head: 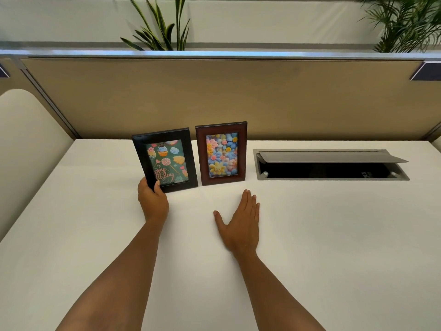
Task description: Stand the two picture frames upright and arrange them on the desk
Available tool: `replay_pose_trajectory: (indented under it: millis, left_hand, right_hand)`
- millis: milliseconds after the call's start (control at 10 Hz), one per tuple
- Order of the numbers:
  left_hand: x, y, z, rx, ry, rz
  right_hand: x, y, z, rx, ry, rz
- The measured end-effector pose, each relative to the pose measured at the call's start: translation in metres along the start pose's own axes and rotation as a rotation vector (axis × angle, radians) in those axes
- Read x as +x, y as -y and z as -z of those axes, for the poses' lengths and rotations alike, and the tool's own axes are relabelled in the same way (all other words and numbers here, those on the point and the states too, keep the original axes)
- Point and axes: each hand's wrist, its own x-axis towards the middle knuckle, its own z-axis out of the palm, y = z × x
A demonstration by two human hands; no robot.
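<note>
Two picture frames stand side by side near the back of the white desk (pixel 310 235). The black frame (pixel 191 161) with a birthday card picture is on the left, upright and tilted slightly leftward. My left hand (pixel 152 199) grips its lower left corner, thumb on the front. The brown frame (pixel 242 151) with a flower picture stands upright on its own just to the right. My right hand (pixel 241 223) lies flat on the desk in front of the brown frame, palm down, holding nothing.
An open cable hatch (pixel 331 164) with a raised lid is sunk into the desk at the right. A tan partition (pixel 214 96) runs along the back, with plants (pixel 162 27) behind it. A cream chair back (pixel 26 144) stands at the left.
</note>
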Motion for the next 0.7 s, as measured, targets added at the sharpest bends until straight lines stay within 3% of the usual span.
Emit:
replay_pose_trajectory:
  millis: [300,500,700]
  left_hand:
    - [-0.037,-0.005,0.003,-0.004,0.062,0.085]
    - [-0.099,-0.010,0.010,0.134,0.230,-0.068]
    - [-0.141,-0.009,0.015,0.423,0.475,-0.175]
  right_hand:
    - [0.001,0.000,0.005,-0.010,0.031,0.029]
    - [-0.003,-0.009,0.014,0.012,0.111,0.191]
    - [-0.038,-0.033,0.018,-0.005,0.109,0.250]
